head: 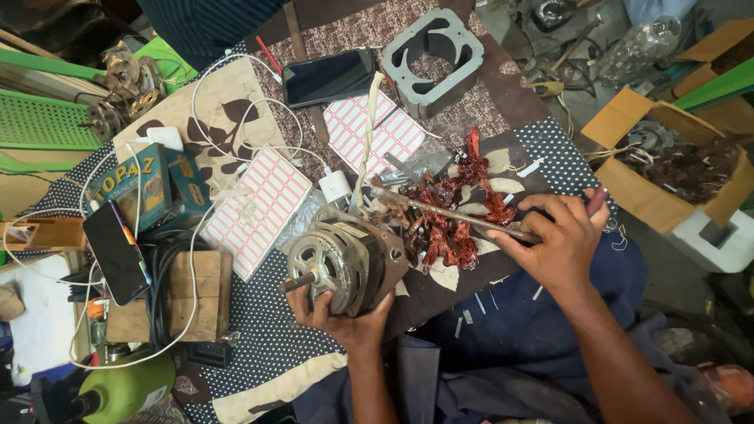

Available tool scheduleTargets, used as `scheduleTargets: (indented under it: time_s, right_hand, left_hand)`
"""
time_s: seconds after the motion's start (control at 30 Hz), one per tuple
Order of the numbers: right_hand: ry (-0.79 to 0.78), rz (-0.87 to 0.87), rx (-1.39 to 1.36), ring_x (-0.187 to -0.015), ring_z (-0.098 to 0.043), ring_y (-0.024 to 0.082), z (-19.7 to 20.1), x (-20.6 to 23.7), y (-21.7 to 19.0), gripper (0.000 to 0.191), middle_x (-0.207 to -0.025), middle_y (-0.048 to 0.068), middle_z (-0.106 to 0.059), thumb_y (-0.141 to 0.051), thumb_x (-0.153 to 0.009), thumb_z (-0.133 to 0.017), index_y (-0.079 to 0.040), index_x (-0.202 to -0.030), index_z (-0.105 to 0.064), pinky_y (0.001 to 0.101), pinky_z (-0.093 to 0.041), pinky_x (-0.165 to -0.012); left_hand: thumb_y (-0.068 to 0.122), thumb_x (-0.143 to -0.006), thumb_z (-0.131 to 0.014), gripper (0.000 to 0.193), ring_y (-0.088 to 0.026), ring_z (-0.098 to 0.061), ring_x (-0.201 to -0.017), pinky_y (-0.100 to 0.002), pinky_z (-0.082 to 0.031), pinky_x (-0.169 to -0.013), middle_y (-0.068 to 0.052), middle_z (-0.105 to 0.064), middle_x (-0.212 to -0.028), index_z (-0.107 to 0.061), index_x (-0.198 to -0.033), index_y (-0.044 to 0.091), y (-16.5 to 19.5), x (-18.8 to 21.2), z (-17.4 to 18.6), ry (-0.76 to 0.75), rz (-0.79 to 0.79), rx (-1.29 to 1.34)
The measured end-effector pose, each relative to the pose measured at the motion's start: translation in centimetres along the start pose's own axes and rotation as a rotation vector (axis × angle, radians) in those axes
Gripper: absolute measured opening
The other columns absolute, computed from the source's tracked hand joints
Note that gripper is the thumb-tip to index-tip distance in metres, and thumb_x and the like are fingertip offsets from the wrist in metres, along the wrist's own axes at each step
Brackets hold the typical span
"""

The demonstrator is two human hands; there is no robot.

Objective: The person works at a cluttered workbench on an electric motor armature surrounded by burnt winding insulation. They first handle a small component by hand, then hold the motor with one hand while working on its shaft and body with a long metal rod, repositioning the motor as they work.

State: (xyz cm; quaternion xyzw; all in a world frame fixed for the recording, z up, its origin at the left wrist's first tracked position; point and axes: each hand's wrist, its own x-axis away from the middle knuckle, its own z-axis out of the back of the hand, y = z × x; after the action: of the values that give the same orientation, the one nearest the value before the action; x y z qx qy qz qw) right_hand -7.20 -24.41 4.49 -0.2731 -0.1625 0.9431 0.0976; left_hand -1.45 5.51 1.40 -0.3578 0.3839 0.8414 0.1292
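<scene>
Metal motor [345, 263] cupped from below by left hand [345, 318] — right hand [554, 243] grips rod [455, 213].

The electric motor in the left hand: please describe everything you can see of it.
The electric motor is round, grey metal, worn and dirty, lying on its side on the patterned cloth. Its short shaft points left. The left hand cups it from below. A long metal rod, held by the right hand, reaches its upper edge.

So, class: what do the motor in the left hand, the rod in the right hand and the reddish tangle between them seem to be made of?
Motor: likely cast metal, dull grey with a worn sheen.
Rod: probably steel, dark and rust-tinged.
Reddish tangle: seemingly enamelled copper wire, glossy red-brown strands.
</scene>
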Motion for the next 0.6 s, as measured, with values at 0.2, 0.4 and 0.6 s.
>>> scheduleTargets:
  time_s: [0.2, 0.4, 0.6]
  right_hand:
    - [0.008, -0.003, -0.001, -0.101, -0.057, 0.02, -0.02, 0.02, -0.08, 0.041, -0.105, -0.005, -0.069, -0.041, -0.071, -0.092, -0.013, -0.063, -0.062, 0.0537, -0.032, -0.109]
    - [0.007, 0.003, 0.01, -0.102, -0.057, 0.019, -0.1, 0.13, 0.02, 0.042, -0.106, -0.005, -0.069, -0.041, -0.072, -0.092, -0.013, -0.064, -0.062, 0.0528, -0.032, -0.107]
    - [0.01, -0.008, 0.007, -0.103, -0.056, 0.02, -0.21, 0.2, -0.04, 0.043, -0.106, -0.005, -0.069, -0.042, -0.073, -0.092, -0.013, -0.063, -0.062, 0.0516, -0.032, -0.105]
  left_hand:
    - [0.029, -0.053, -0.102, 0.105, -0.042, -0.022, -0.15, -0.067, -0.023, -0.125, -0.008, -0.028, -0.142, -0.03, -0.129, 0.026, -0.15, 0.03, -0.08, 0.008, -0.002, 0.023]
    - [0.029, -0.054, -0.101, 0.105, -0.044, -0.02, -0.152, -0.066, -0.021, -0.126, -0.008, -0.028, -0.143, -0.029, -0.13, 0.026, -0.25, 0.09, -0.05, -0.001, 0.002, 0.032]
    - [0.028, -0.053, -0.102, 0.105, -0.042, -0.022, -0.15, -0.065, -0.024, -0.126, -0.008, -0.028, -0.142, -0.03, -0.129, 0.027, -0.17, 0.09, 0.01, 0.001, 0.011, 0.018]
